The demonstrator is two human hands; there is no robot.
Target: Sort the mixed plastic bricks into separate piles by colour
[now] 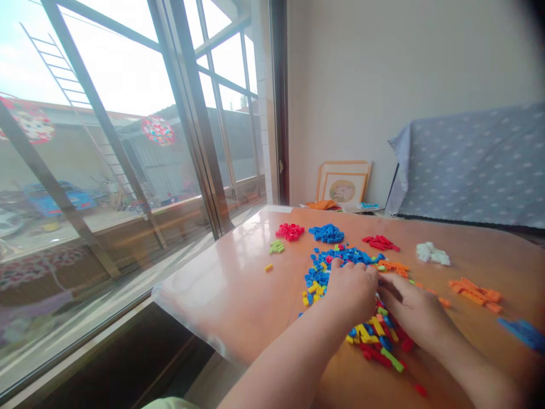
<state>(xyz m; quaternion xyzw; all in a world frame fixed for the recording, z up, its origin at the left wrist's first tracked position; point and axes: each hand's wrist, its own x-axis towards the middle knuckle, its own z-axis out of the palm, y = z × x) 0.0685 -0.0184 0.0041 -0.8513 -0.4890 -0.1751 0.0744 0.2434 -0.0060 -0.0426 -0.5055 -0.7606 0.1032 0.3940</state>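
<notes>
A mixed pile of small plastic building blocks (317, 276), in blue, yellow, red, green and orange, lies on the table. Over its middle, my left hand (354, 288) is bent with the knuckles up; its fingers curl down and the fingertips are hidden. Close beside it on the right, my right hand (411, 304) has thumb and fingers bent inward, the tips meeting near the left hand's fingers. What either hand holds, if anything, is out of sight. Yellow blocks (364, 333) and a green block (392, 360) lie below the hands.
Sorted heaps stand around: red (290, 231), blue (326, 233), light green (276, 246), long red (381, 243), white (432, 253) and orange pieces (476, 293). A lone yellow block (268, 267) lies left. The table (238, 295) borders a window; a cloth-covered object (472, 170) stands behind.
</notes>
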